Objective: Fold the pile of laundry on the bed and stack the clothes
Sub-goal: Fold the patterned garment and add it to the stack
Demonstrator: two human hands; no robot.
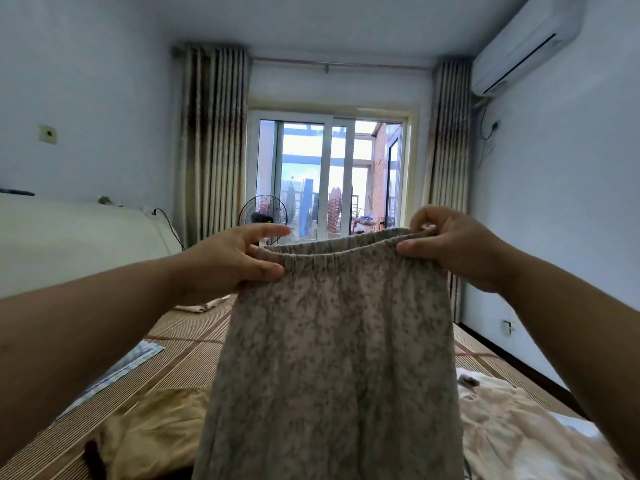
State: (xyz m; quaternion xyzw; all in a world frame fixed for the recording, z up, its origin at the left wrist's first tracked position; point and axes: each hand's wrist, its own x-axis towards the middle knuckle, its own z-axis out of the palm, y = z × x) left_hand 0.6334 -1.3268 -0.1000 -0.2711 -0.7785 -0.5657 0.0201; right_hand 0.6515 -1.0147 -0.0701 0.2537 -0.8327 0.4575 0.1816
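While our left hand (228,259) and right hand (453,247) pinch the elastic waistband, the mottled trousers (329,358) hang above the bed (187,337); soft and light, we judge them best held there.

The bed (180,341) is covered by a brown striped woven mat (194,327) with seams running across it. Lying directly on the mat: a crumpled tan garment (156,424) at near left, a cream patterned garment (512,431) at near right, and a small pale cloth (202,305) at the far end. A blue-checked cloth (135,362) lies along the left edge.
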